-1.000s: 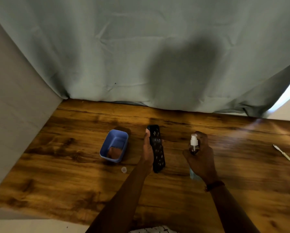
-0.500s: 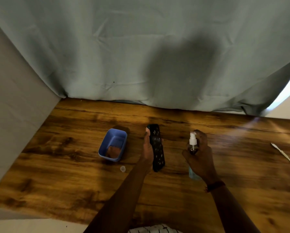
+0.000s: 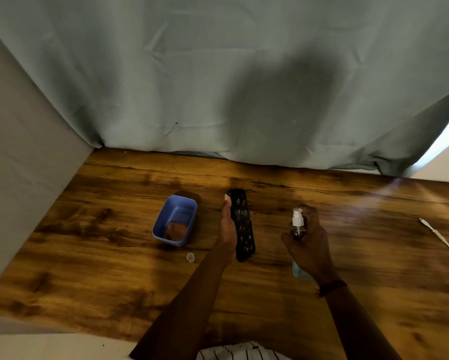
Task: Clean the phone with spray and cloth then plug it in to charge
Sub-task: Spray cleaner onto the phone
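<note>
My left hand [image 3: 228, 224] holds the black phone [image 3: 243, 224] in a patterned case, lifted over the middle of the wooden table [image 3: 88, 268] with its long side running away from me. To its right, my right hand [image 3: 308, 245] grips a small clear spray bottle [image 3: 298, 224] with a white pump top, a finger resting on the pump, nozzle turned toward the phone. A brown cloth [image 3: 176, 229] lies inside the blue tub [image 3: 166, 214] left of the phone. The white charging cable [image 3: 444, 240] lies at the table's right edge.
A tiny clear cap [image 3: 190, 257] sits on the table just in front of the blue tub. A grey-green curtain [image 3: 218, 87] hangs along the table's back edge, and a grey wall [image 3: 18, 165] borders the left side.
Both hands have held nearly the same pose. The view has shifted slightly, and the phone and bottle stay the same distance apart.
</note>
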